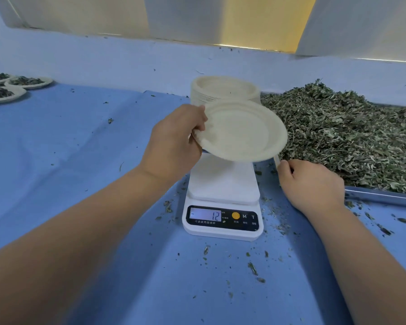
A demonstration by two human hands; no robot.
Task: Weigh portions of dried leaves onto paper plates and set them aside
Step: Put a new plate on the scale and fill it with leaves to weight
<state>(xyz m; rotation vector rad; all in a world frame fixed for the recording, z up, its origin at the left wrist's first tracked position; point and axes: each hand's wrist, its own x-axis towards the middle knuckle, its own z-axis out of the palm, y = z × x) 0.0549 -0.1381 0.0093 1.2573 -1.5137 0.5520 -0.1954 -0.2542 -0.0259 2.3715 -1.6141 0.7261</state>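
Pinches a round off-white paper plate (242,132) at its nine o'clock rim with the left hand (174,146), thumb on top and fingers curled beneath. Holds it tilted in the air over the far end of a white digital kitchen scale (223,184). Reads 12 on the display. Rests the right hand (312,184) at four o'clock of the plate, against the near corner of a shiny metal tray (380,195) heaped with green-grey dried leaves (342,132). Fingers curled; cannot tell whether gripping the rim. At twelve o'clock of the scale, a stack of empty paper plates (225,89). At ten o'clock, well apart, filled plates (28,82) on blue cloth (80,148).
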